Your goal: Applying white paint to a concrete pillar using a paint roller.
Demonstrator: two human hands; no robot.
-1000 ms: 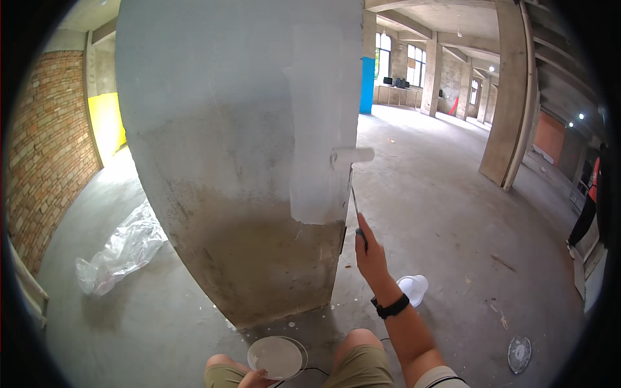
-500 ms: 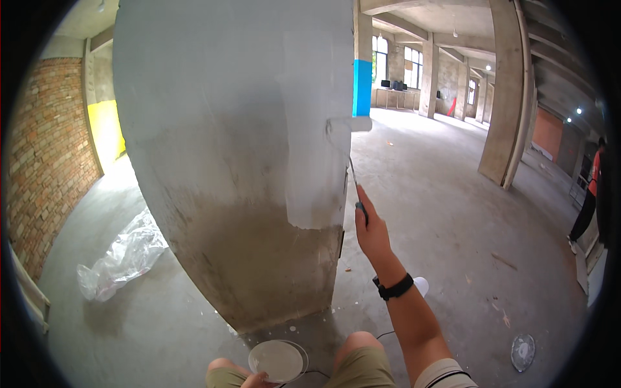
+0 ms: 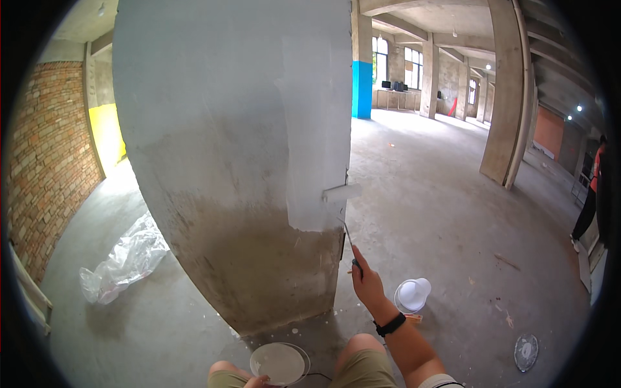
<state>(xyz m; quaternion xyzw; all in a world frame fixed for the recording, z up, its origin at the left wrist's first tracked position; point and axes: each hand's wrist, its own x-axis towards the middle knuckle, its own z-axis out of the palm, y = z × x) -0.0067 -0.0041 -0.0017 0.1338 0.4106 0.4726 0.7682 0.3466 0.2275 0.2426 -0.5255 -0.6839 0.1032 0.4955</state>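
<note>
Roller (image 3: 341,192) sits up and left of my right hand (image 3: 367,284), which is clamped on its thin handle, the white sleeve pressed on the concrete pillar (image 3: 226,129) at its right edge. Open floor (image 3: 453,226) spreads right. My left hand (image 3: 257,383) grips a paint bowl (image 3: 278,362) near my knees.

Bare concrete floor (image 3: 440,220), paint-speckled near the pillar base. Crumpled clear plastic sheet (image 3: 126,258) lies at 9 o'clock. White plastic container (image 3: 412,294) stands at 4 o'clock. Round flat lid (image 3: 526,350) lies at 5 o'clock.
</note>
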